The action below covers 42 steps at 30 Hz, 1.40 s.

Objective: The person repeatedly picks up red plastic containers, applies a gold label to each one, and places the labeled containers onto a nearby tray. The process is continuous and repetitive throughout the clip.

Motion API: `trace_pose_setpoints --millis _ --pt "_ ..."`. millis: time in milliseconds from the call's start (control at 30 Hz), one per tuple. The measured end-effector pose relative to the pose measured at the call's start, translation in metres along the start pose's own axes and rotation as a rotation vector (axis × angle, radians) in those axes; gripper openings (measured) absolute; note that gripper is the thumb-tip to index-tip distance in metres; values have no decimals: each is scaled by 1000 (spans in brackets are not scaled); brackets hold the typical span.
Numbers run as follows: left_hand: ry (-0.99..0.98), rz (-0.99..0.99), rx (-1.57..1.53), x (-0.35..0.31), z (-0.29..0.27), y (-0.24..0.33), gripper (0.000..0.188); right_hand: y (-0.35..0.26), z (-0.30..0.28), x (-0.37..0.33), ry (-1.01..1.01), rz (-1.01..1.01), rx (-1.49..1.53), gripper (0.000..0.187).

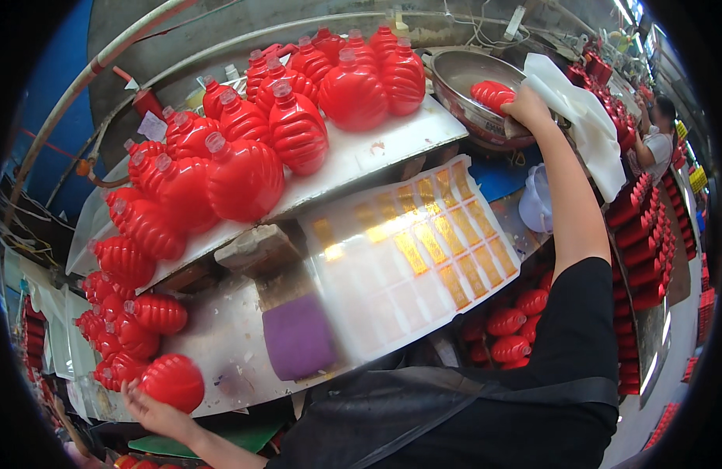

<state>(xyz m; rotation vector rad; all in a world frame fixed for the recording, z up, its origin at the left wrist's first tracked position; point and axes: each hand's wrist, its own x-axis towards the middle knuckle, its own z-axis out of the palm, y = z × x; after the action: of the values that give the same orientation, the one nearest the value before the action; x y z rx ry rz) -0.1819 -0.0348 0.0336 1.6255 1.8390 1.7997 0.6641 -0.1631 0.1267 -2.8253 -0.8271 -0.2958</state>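
Observation:
At the upper right, my right hand (527,109) grips a ribbed red bottle (491,95) inside a wide metal basin (462,76); part of the bottle is hidden by my fingers. My left hand (151,408) is low on the left, its fingers apart beside a round red bottle (175,382) near the table's front edge. Whether those fingertips touch the bottle I cannot tell. Between my arms lies a sheet of gold labels (431,234) on clear backing, with part of its backing bare. A purple block or pad (298,338) sits just left of it.
Several red bottles with clear necks (248,178) crowd a raised white board (369,148); others pile up at the table's left end. A white cloth (584,117) hangs beside the basin, above a pale bucket (536,199). Another person (658,137) is at far right.

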Motion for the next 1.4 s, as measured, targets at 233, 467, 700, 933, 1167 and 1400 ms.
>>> trace_pose_setpoints --millis 233,467,700,933,1167,1400 --pt "-388 18 -259 -34 68 28 27 25 40 29 219 128 319 33" --pt "-515 -18 -230 -43 87 24 29 51 34 25 313 369 1276 34" --pt "-271 520 -8 -60 89 70 43 -28 -86 -72 327 -129 695 36" --pt "-663 817 -389 -103 116 146 64 -171 -111 -220 -360 -641 689 21" --pt "-819 459 -406 -123 121 136 79 -278 -18 -308 -844 -812 1057 28" --pt "-1097 -527 -863 -84 155 98 77 -245 102 -303 -314 -984 259 39"
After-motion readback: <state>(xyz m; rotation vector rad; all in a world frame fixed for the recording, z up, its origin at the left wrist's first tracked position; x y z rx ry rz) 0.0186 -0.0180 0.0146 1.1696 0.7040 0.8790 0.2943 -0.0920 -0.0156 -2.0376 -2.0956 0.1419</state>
